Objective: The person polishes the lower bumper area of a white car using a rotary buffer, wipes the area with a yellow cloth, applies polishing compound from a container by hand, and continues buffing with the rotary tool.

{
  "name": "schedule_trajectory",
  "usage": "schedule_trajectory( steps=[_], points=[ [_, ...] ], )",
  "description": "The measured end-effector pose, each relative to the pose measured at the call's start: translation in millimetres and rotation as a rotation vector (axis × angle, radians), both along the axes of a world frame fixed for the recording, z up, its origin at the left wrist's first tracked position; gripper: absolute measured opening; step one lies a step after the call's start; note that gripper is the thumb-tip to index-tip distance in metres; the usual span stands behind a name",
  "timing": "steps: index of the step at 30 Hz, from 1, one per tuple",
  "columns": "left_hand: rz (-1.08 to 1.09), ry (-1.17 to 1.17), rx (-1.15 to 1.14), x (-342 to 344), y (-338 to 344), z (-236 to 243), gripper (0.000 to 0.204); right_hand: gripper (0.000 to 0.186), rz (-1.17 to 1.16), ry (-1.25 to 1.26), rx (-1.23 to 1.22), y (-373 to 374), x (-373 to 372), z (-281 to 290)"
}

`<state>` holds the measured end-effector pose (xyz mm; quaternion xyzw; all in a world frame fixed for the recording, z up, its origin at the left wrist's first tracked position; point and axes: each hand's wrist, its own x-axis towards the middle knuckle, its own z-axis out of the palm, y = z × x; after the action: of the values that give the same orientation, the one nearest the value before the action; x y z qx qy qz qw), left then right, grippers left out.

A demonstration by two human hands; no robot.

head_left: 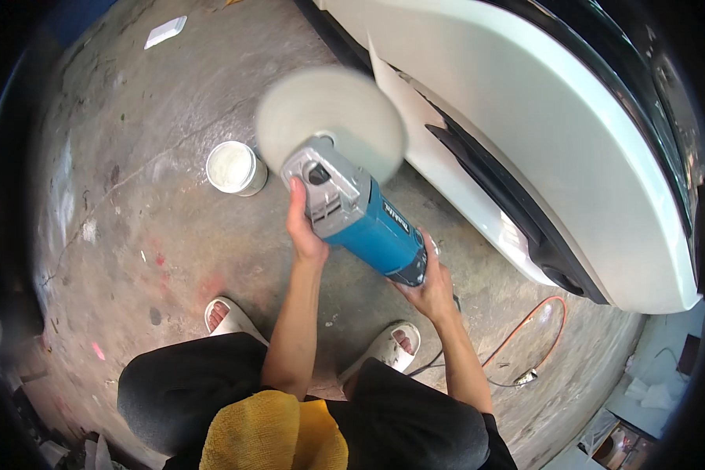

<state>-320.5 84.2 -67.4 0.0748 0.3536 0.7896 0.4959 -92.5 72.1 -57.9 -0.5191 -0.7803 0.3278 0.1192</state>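
A blue and silver power polisher [368, 227] hangs over the floor at centre, its round pale pad [337, 98] blurred as if spinning, close beside the lower edge of a white car bumper [595, 149]; I cannot tell whether they touch. My left hand [305, 227] is closed on the polisher's silver head. My right hand [431, 290] grips the dark rear end of its blue body, from which a cord runs down. A white tub [231, 168] of pale contents stands on the floor left of the pad. A yellow cloth [251, 431] lies across my lap.
The stained concrete floor [133, 251] stretches to the left, with a small white rectangular item [164, 31] at upper left. An orange cable [560, 321] loops beside my right arm. Below the bumper's right end, pale surfaces and assorted items [650, 392] show. My sandalled feet [395, 348] are beneath my arms.
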Motion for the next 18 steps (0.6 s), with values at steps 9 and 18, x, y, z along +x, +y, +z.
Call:
schedule_trajectory(
  steps=[9, 18],
  points=[
    [0.043, 0.110, 0.114, -64, 38, 17, 0.053, 0.099, -0.018, 0.027, 0.208, 34, -65, -8],
    [-0.049, 0.137, 0.159, -67, 43, 16, 0.052, 0.100, -0.084, 0.130, 0.302, 32, -71, -23]
  ],
)
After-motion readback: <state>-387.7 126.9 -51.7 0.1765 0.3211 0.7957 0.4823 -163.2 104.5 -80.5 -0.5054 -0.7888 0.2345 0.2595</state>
